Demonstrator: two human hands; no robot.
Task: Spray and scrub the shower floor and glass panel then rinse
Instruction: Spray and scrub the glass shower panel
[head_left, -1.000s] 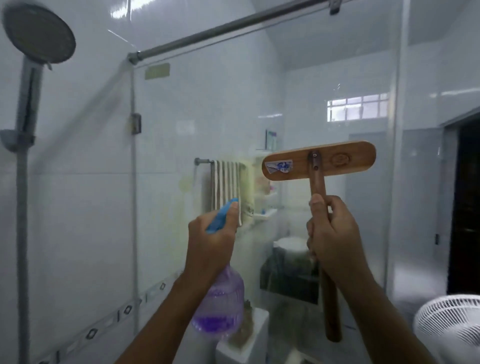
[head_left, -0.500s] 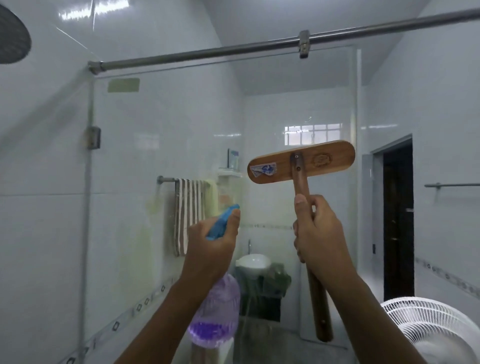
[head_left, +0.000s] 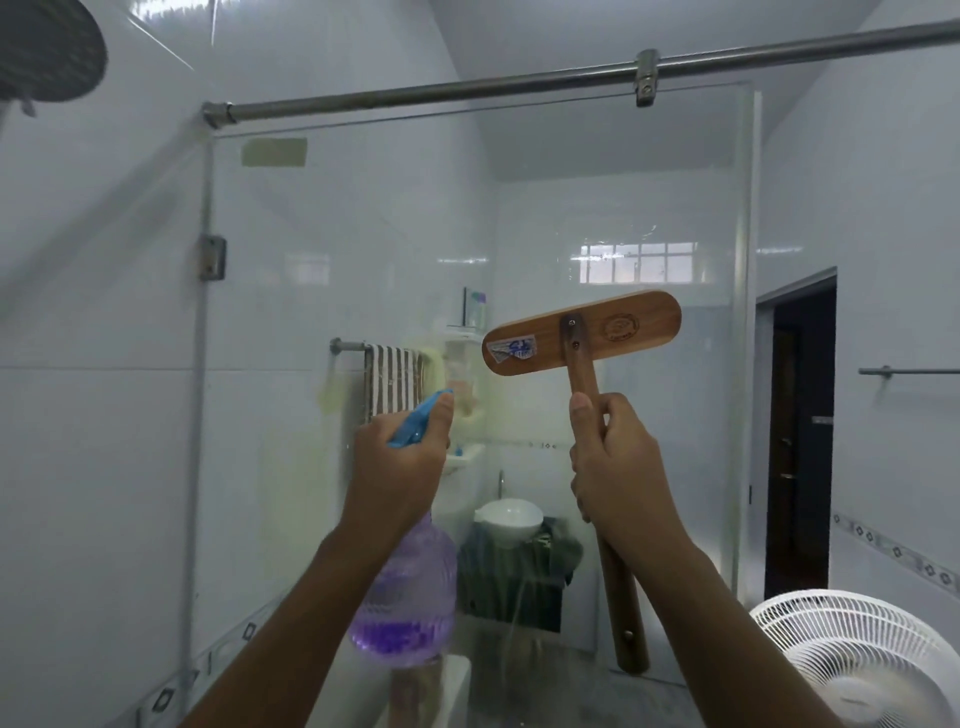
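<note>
- Our left hand (head_left: 400, 457) is gripping the neck of the spray bottle (head_left: 405, 603), with the thumb lying up along the blue trigger head (head_left: 415, 421). The fingers are curling round the far side, so we cannot tell whether one is on the trigger.
- The bottle is hanging below the fist, clear violet with purple liquid pooling low. Our forearm is covering part of its left side.
- Our right hand (head_left: 618, 467) is clenching the wooden handle (head_left: 623, 613) of the brush (head_left: 582, 332) about halfway along, and the lower end is sticking out under the wrist.
- The brush head is sitting crosswise above the fist, with its right end tilting higher. We are seeing only its wooden back, which has a sticker and a stamp too small to read. The bristles are facing away, so we cannot tell whether they are touching the glass.
- The glass panel (head_left: 519, 234) is standing just beyond both hands under a steel rail (head_left: 467, 93). It is showing a hazy yellowish smear on the left and thin streaks lower down, and the frame is cutting off its bottom edge.
- Through the glass, a striped towel (head_left: 392, 382) and a white basin (head_left: 509, 517) are showing softly.
- The frame is cropping a shower head (head_left: 47, 47) at top left and a white fan (head_left: 857, 660) at bottom right.
</note>
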